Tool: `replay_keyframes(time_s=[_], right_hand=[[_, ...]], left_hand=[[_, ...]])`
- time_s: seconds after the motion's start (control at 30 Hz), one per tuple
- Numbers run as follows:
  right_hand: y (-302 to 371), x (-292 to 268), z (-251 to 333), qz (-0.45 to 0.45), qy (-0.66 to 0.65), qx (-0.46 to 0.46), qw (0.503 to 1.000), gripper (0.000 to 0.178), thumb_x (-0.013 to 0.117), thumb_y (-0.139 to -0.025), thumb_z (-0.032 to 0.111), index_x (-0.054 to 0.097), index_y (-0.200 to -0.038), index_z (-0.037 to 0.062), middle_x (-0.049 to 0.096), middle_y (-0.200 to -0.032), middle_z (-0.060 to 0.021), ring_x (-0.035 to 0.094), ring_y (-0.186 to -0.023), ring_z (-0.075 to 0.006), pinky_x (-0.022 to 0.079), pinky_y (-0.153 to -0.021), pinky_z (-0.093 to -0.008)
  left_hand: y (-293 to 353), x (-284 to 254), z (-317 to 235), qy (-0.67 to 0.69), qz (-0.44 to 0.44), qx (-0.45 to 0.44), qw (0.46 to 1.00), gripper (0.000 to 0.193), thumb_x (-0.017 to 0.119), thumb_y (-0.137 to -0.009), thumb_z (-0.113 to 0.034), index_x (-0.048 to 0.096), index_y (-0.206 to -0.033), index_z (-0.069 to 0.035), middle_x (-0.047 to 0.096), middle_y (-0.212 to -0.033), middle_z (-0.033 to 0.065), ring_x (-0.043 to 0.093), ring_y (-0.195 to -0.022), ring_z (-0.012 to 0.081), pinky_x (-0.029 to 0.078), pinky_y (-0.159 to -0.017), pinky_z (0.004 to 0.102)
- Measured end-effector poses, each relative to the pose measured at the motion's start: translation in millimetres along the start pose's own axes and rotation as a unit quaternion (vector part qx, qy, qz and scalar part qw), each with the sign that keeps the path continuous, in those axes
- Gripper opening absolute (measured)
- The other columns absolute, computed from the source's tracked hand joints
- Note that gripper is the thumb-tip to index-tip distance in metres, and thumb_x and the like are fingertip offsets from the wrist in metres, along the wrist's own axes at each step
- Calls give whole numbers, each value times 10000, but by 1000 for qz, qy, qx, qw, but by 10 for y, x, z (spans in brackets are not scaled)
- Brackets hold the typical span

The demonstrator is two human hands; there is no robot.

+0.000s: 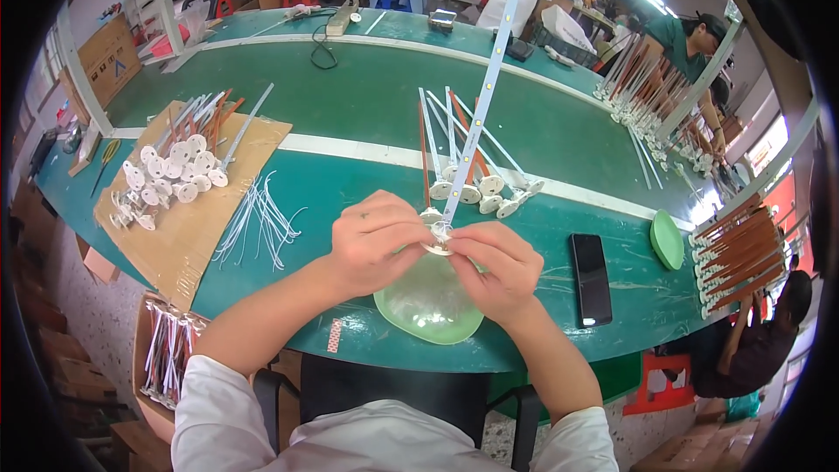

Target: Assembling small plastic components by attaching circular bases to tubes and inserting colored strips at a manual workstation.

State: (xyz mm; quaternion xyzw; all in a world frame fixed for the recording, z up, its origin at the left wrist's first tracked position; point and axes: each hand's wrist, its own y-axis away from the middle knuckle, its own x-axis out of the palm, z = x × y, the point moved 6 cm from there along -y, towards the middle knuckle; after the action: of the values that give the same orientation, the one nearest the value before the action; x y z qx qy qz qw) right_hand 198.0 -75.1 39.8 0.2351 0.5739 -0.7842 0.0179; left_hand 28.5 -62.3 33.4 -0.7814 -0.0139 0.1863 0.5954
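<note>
Both my hands pinch the white round base at the lower end of an LED strip [482, 109]. The strip rises from my fingers, tilted slightly right, with small yellow LEDs along its pale face. My left hand [377, 240] grips the base's left side, and my right hand [500, 264] has thumb and fingers closed on its right side. Thin white wire shows between the fingertips; its ends are hidden. Directly below lies a light green bowl [430, 319], partly covered by my hands. Just beyond stand several similar strips with round white bases [491, 185].
At left, a cardboard sheet [253, 142] bears a pile of strips with round bases, beside loose white wires [262, 223]. A phone [591, 280] and a green dish [667, 240] lie at right. A box of strips [166, 350] stands lower left. Other people work beyond.
</note>
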Motion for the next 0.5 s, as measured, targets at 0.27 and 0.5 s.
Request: replay_keyframes(time_s=[0.27,0.5], right_hand=[[0,10,-18,27,1,9,1000,245,794,-656,-84,729,-875,3,728,-900,-112,713,-773,-251,583,-647,-320],[49,51,-76,57,-3,68,996,232,769,-682,-94,724,-884,12,719,-913,-96,658,-670,-158,486,-510,-242]], left_hand=[[-7,-24,-23,-25,17,20,999,282,763,-557,78,720,-796,-65,688,-745,32,669,-671,200,492,-605,303],[7,11,60,-1,60,-50,997,248,778,-594,50,712,-787,-91,711,-750,20,684,-676,181,495,-612,297]])
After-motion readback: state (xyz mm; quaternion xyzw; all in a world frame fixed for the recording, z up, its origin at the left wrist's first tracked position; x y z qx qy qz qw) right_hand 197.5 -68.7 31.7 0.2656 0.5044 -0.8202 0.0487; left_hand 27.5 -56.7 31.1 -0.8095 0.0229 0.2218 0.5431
